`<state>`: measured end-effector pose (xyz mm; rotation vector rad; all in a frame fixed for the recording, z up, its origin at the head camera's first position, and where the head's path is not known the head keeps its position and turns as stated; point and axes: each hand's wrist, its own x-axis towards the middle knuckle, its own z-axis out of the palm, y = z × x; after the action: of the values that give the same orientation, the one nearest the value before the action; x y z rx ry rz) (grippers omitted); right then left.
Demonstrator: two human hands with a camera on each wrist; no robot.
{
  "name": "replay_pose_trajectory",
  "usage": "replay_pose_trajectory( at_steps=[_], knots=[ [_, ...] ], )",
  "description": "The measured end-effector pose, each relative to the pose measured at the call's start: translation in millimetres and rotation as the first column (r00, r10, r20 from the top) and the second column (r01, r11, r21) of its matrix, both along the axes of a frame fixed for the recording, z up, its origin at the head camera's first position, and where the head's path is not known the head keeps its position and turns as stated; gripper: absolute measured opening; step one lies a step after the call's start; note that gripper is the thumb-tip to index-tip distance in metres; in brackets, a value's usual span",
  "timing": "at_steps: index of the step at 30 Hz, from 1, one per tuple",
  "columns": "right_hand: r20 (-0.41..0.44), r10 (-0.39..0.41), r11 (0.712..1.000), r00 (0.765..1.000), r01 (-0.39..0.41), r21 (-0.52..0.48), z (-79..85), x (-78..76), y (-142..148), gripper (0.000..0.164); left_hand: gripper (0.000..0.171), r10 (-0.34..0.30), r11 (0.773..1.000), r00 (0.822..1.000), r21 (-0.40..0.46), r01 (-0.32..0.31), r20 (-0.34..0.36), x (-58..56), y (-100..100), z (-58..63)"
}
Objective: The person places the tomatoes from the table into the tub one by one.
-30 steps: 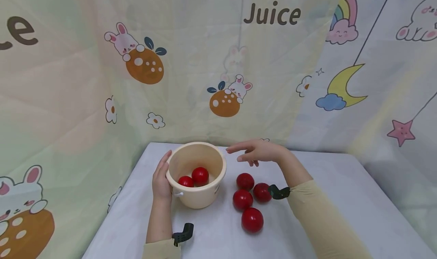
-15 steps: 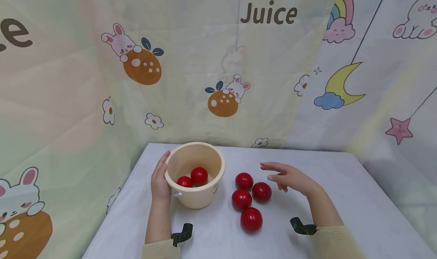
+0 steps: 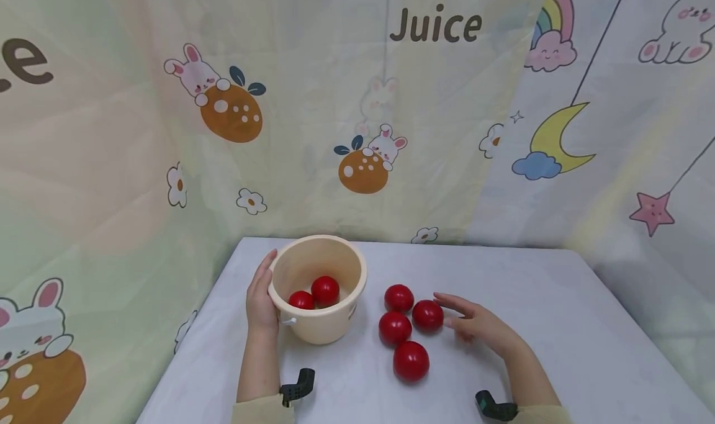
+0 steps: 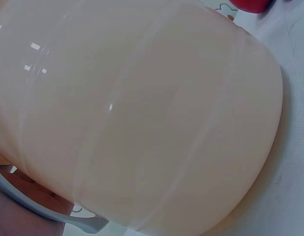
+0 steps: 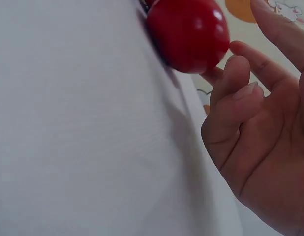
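A cream bucket (image 3: 324,324) stands on the white table with two glossy red balls (image 3: 325,291) inside. My left hand (image 3: 262,303) rests against the bucket's left side, fingers lying straight along the wall near the rim. In the left wrist view, the bucket wall (image 4: 157,113) fills most of the picture, and the grey handle (image 4: 44,209) crosses in front of that hand. Several more red balls lie in a cluster right of the bucket. My right hand (image 3: 483,328) has its loosely spread fingertips right at the rightmost ball (image 3: 427,316), also seen in the right wrist view.
The other loose balls are one at the back (image 3: 399,298), one in the middle (image 3: 395,328) and one nearest the front (image 3: 411,361). A printed cloth (image 3: 313,101) hangs behind the table (image 3: 503,269) and along its sides. Each wrist bears a black camera mount (image 3: 298,383).
My right hand has drawn back from beside the bucket's rim, moved right and come down to the rightmost ball. The left hand and the bucket have stayed in place.
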<state>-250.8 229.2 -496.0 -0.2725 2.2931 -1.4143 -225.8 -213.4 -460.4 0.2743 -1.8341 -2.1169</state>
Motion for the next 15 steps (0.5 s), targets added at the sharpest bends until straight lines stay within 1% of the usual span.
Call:
replay_pose_trajectory(
  at_steps=[4, 8, 15],
  knots=[
    [0.011, 0.0, 1.0, 1.0, 0.001, -0.026, -9.4, 2.9, 2, 0.063, 0.039, -0.001, 1.0, 1.0, 0.012, 0.001, 0.011, 0.0, 0, -0.7],
    [0.0, -0.006, 1.0, 1.0, 0.006, -0.029, -14.3, 3.1, 0, 0.065, 0.039, 0.004, 1.0, 1.0, 0.014, -0.004, 0.014, 0.4, 1, -0.4],
    [0.008, -0.074, 0.997, 0.997, 0.074, 0.009, -19.7, 1.4, -6, 0.067, 0.038, 0.006, 1.0, 1.0, 0.018, -0.006, -0.013, 1.0, 0, 0.4]
  ],
)
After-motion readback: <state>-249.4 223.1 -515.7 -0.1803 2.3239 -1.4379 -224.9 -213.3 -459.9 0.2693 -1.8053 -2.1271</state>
